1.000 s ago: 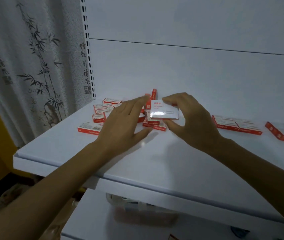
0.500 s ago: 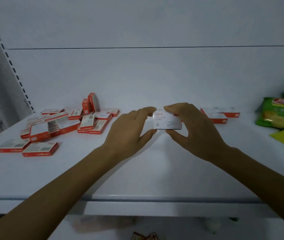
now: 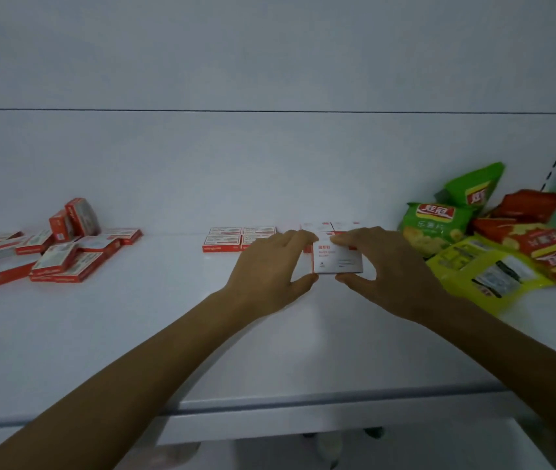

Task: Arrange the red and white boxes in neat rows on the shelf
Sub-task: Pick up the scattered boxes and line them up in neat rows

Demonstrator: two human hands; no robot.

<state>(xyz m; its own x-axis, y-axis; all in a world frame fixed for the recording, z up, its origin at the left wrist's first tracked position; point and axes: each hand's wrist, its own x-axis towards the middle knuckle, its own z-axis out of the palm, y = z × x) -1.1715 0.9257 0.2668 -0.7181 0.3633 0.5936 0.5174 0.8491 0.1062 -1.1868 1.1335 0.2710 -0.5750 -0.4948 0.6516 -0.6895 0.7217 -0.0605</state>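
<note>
Cardboard box (image 3: 336, 257): I pinch it between left hand (image 3: 270, 269) and right hand (image 3: 383, 266), long axis nine-to-three; laid row (image 3: 239, 239) sits at ten o'clock (left hand nearer).

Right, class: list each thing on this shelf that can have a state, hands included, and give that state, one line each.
held box, gripped at both ends, white face showing.
left hand, pinches the box's left end.
right hand, pinches the box's right end.
arranged boxes, lying flat in neat rows behind the hands.
loose boxes, jumbled heap at left, two standing on edge.
snack bags, piled unsorted at right.
</note>
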